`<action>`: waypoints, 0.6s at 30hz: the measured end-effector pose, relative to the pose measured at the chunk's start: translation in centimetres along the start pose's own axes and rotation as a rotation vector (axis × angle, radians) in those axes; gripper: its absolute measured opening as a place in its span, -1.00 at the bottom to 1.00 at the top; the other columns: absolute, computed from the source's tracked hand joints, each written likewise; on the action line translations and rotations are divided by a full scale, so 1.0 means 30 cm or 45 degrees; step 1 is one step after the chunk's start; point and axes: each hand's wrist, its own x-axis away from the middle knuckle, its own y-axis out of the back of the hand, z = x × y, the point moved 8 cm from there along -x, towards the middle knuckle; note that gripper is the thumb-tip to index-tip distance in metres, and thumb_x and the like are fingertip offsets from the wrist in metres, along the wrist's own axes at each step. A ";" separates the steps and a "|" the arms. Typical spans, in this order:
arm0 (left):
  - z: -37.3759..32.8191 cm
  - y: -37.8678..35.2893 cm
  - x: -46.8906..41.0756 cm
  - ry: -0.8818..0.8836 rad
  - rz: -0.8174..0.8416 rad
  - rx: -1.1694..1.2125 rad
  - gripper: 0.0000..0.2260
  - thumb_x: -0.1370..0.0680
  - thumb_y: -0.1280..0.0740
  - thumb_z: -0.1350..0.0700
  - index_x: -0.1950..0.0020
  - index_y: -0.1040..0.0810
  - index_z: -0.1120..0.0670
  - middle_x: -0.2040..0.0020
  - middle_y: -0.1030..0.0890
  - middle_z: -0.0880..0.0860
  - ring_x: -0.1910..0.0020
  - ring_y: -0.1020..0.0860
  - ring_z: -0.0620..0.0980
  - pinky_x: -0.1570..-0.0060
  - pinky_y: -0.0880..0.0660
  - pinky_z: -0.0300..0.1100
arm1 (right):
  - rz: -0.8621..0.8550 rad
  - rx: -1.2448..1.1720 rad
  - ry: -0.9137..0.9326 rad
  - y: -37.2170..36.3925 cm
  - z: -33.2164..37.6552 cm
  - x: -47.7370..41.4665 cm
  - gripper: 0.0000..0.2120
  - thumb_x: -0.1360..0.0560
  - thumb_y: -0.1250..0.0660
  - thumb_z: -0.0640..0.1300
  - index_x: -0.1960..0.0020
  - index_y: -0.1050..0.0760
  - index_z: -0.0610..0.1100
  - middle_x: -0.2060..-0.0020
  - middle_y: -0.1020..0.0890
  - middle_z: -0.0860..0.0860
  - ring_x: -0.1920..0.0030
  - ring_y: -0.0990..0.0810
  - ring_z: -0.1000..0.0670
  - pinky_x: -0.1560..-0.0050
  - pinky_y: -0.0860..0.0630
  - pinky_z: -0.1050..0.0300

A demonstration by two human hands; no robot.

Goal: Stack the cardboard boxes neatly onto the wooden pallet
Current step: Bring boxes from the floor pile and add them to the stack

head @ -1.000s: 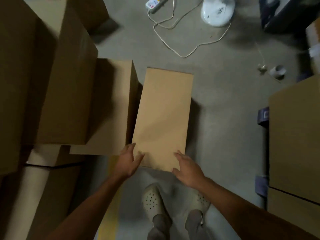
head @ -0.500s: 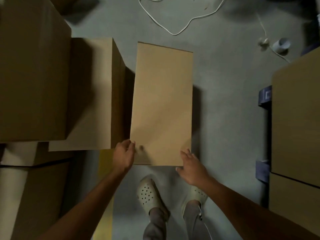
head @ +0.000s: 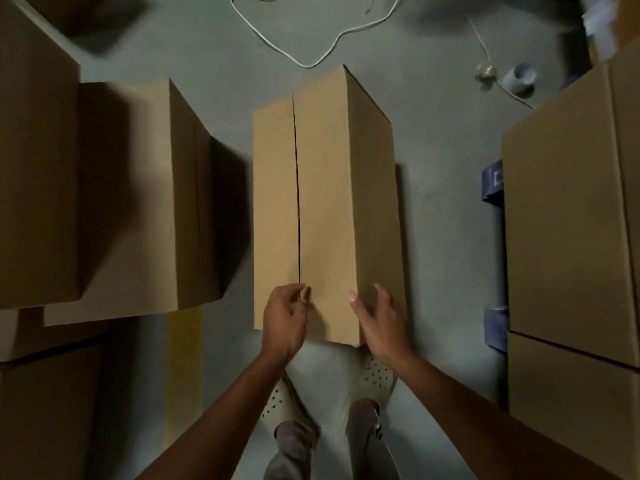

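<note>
Showing seam (head: 297, 202) now, box (head: 332, 209) turned; L hand (head: 284, 317) curled at its end, grip unclear; R hand (head: 379, 318) flat on side.

I count two hands, my left hand (head: 284, 320) and right hand (head: 377, 320), and two shoes, left shoe (head: 280, 403) and right shoe (head: 377, 375). Five cardboard boxes show plainly: one centre box (head: 325, 202), two on the left, the outer left box (head: 34, 168) and inner left box (head: 138, 220), and two stacked right, the upper right box (head: 561, 220) and lower right box (head: 571, 410). Near left lies more cardboard (head: 52, 403) I cannot count. Far off: two white cables, the looped cable (head: 306, 65) and thin cable (head: 483, 43), and one white roll (head: 521, 79).
</note>
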 end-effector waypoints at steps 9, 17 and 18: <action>0.228 -0.050 -0.009 0.709 0.217 0.391 -0.55 -0.72 -0.02 -0.13 -0.38 -0.42 0.16 -0.27 -0.49 0.18 -0.28 -0.46 0.16 -0.37 -0.35 0.13 | -0.089 -0.334 -0.213 0.109 -0.196 -0.060 -0.43 -0.67 0.00 0.23 -0.62 -0.13 0.07 -0.47 -0.42 -0.10 -0.42 -0.43 -0.19 -0.41 -0.40 -0.20; -0.020 0.086 0.037 0.481 0.082 0.463 -0.65 -0.72 -0.06 -0.10 -0.22 -0.57 0.01 -0.18 -0.57 0.02 -0.14 -0.52 -0.03 -0.23 -0.34 -0.05 | 0.023 -0.748 -0.361 0.153 -0.196 0.019 -0.29 -0.57 -0.24 0.27 -0.62 -0.13 0.04 -0.54 -0.34 -0.05 -0.48 -0.36 -0.15 -0.46 -0.31 -0.28; -0.065 0.112 0.041 0.451 0.087 0.453 -0.66 -0.72 -0.05 -0.10 -0.25 -0.56 -0.01 -0.18 -0.58 -0.02 -0.15 -0.52 -0.04 -0.22 -0.34 -0.06 | 0.025 -0.763 -0.356 0.180 -0.162 0.043 -0.30 -0.58 -0.25 0.26 -0.62 -0.13 0.04 -0.54 -0.33 -0.04 -0.48 -0.35 -0.14 -0.47 -0.31 -0.28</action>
